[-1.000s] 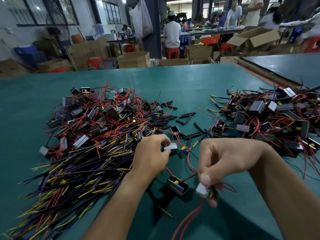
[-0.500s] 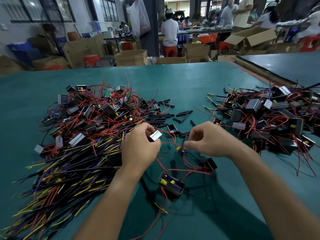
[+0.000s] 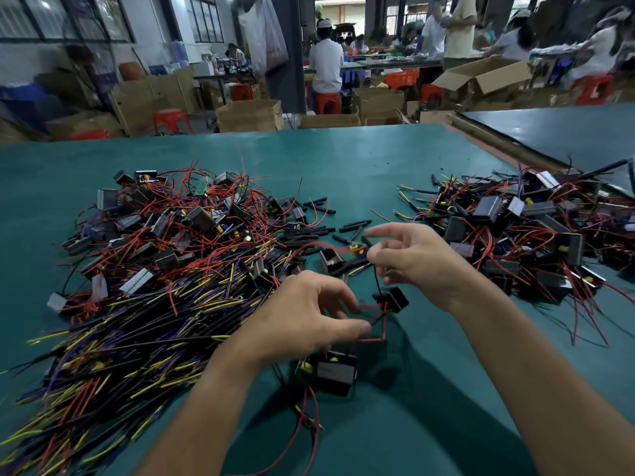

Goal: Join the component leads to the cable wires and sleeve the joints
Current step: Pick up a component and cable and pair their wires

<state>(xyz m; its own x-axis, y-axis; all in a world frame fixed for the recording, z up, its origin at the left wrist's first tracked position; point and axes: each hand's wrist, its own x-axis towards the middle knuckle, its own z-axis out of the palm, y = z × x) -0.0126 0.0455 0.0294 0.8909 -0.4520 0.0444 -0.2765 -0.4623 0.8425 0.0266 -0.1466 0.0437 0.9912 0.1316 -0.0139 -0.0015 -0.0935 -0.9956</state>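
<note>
My right hand point(image 3: 417, 259) pinches a thin black wire, and a small black component point(image 3: 391, 299) dangles from it just above the table. Its other fingers are spread. My left hand point(image 3: 305, 319) is curled below and to the left, thumb and fingers closing on the red leads point(image 3: 374, 338) that loop from that component. Another black component point(image 3: 336, 372) with a yellow part lies on the green table point(image 3: 412, 424) under my left hand. Short black sleeves point(image 3: 321, 231) lie scattered behind my hands.
A heap of components with red leads point(image 3: 192, 228) and a spread of black, yellow and purple cable wires point(image 3: 137, 341) fill the left. A second heap of components point(image 3: 536, 235) sits at the right. Cardboard boxes and seated people are beyond the table's far edge.
The white-topped component has left my left hand, which dropped toward the red leads. My right hand lifted a black component up by its wire and opened its outer fingers.
</note>
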